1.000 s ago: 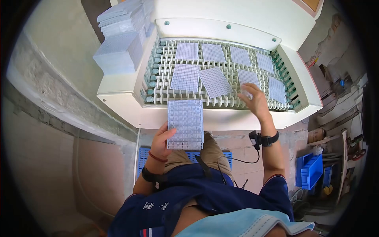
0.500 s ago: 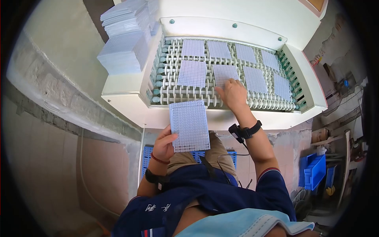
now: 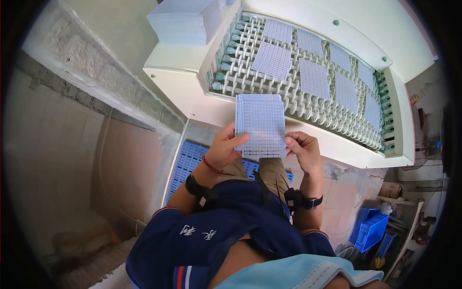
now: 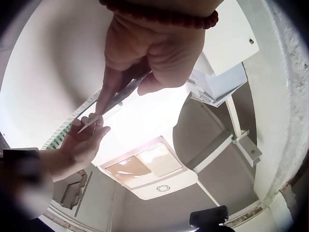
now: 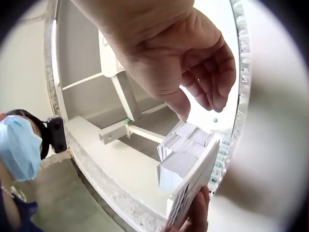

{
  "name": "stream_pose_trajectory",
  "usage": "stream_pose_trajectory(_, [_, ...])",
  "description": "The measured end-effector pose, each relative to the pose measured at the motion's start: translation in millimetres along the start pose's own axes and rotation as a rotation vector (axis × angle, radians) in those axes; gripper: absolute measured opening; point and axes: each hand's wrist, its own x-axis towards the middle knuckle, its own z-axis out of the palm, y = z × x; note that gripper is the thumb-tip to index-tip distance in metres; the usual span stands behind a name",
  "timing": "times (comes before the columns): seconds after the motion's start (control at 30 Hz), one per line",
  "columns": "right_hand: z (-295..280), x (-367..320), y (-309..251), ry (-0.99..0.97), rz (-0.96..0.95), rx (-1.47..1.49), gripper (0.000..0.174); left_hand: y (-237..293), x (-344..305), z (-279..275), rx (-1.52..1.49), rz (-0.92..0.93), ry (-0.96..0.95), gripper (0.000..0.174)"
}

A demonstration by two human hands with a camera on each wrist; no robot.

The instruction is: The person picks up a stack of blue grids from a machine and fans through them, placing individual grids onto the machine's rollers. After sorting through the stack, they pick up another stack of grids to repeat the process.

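In the head view my left hand (image 3: 226, 147) grips a stack of thin, pale gridded panels (image 3: 261, 123) that look like circuit boards, its thumb lying over the top face. The left wrist view shows the stack edge-on as a thin panel edge (image 4: 118, 99) in that hand. My right hand (image 3: 305, 149) is at the stack's right edge, thumb and bent fingers close to it. From the right wrist, its thumb and fingers (image 5: 224, 79) show apart with nothing between them, above the stack's edge (image 5: 195, 174).
A white machine with a roller conveyor (image 3: 240, 86) stands ahead. Several panels lie on it in two rows, including a front left panel (image 3: 272, 60). A tall panel stack (image 3: 185, 21) sits on the machine's left ledge. Blue crates (image 3: 370, 231) stand at right, a blue pallet (image 3: 185, 161) underfoot.
My right hand straightened a tilted panel on the rollers, then left it and came back to the held stack. The left hand keeps its hold. The head view has turned and shifted.
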Motion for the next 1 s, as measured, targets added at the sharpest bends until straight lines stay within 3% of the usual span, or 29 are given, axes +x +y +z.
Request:
stream_pose_trajectory(0.13, [9.7,-4.3,25.2,0.024,0.004,0.134,0.019,-3.2,2.3,1.1,0.047,-0.019,0.026,0.038])
stream_pose_trajectory(0.43, [15.6,-3.6,23.8,0.091,0.007,0.107,0.019,-3.2,-1.6,-0.4,0.061,-0.011,0.102,0.036])
stream_pose_trajectory(0.5, [14.6,-3.3,27.0,0.092,0.006,0.111,0.019,-2.1,-2.2,0.2,-0.096,-0.033,0.114,0.032])
stream_pose_trajectory(0.73, [17.7,-5.2,23.4,0.155,0.009,0.095,0.018,-1.8,0.0,2.9,-0.026,0.0,0.123,0.029])
stream_pose_trajectory(1.0, [16.5,-2.9,27.1,0.077,0.025,0.067,0.019,-4.4,-0.3,-1.8,0.104,0.043,0.157,0.029])
